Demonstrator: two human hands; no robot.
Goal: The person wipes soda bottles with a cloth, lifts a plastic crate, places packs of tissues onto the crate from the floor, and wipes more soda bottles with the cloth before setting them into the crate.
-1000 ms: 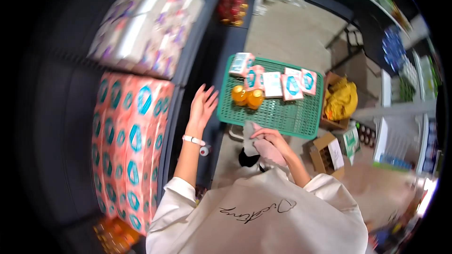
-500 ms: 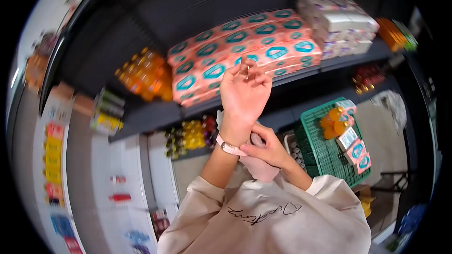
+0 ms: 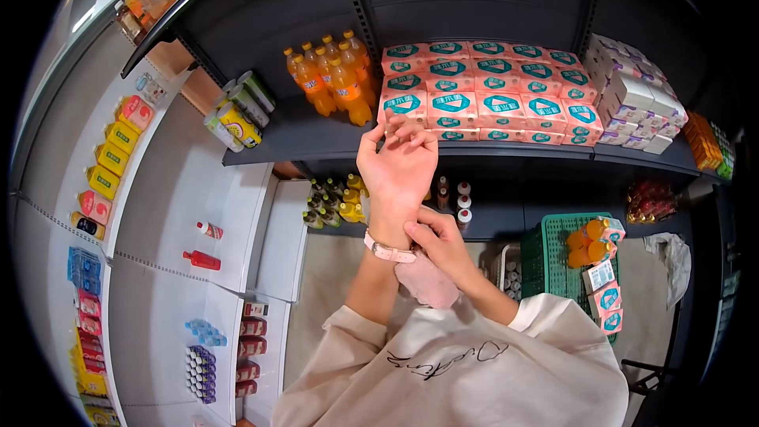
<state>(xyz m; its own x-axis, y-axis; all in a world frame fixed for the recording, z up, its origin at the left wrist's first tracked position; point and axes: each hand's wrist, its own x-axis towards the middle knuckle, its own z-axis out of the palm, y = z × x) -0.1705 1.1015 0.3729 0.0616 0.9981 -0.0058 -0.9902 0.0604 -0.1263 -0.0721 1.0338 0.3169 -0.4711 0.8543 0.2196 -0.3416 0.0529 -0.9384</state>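
My left hand (image 3: 398, 164) is raised palm up in front of the dark shelf, its fingers loosely curled, apart and empty. A pink watch strap (image 3: 389, 251) circles its wrist. Just below that palm, my right hand (image 3: 444, 247) touches the wrist with its thumb and has its fingers round a crumpled pink and grey cloth (image 3: 427, 278). Behind my left fingertips, pink tissue packs (image 3: 502, 107) stand stacked on the shelf. To their left is a group of orange drink bottles (image 3: 346, 87).
White tissue packs (image 3: 637, 103) stand right of the pink ones. A green crate (image 3: 553, 257) at the right holds orange bottles and small packs. Small bottles (image 3: 336, 202) line the lower shelf. White shelving (image 3: 178, 213) with drinks runs along the left.
The view has swung left, from the crate to the shelf. My left hand, earlier apart from my right, is now above it with the wrists together. The cloth stays in my right hand.
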